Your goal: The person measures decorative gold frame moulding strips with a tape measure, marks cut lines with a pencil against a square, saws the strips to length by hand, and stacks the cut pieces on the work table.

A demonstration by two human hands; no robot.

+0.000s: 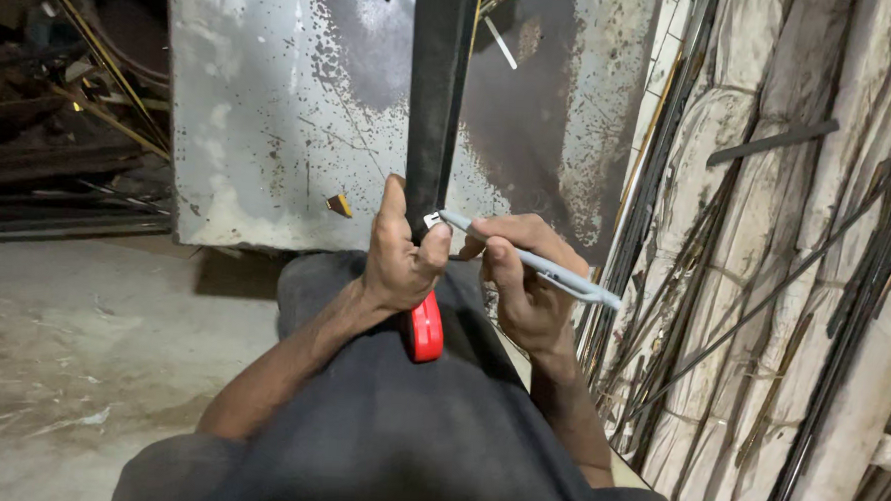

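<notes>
Dark metal bar [438, 90] stands upright at the middle of the frame, running from the top edge down to the person's lap, in front of a rusty steel sheet [271, 113]. The left hand [402, 254] wraps a red tape measure [425, 328] and presses its tip against the bar. The right hand [524, 284] pinches a grey marker [530, 259], its nib at the tape's end. Judging from this, the mark could land off: the bar seems steadied only by the hands and lap, so a small slip of the thumb or a tilt of the bar would shift the tape. Loose rods [754, 294] lean at the right.
</notes>
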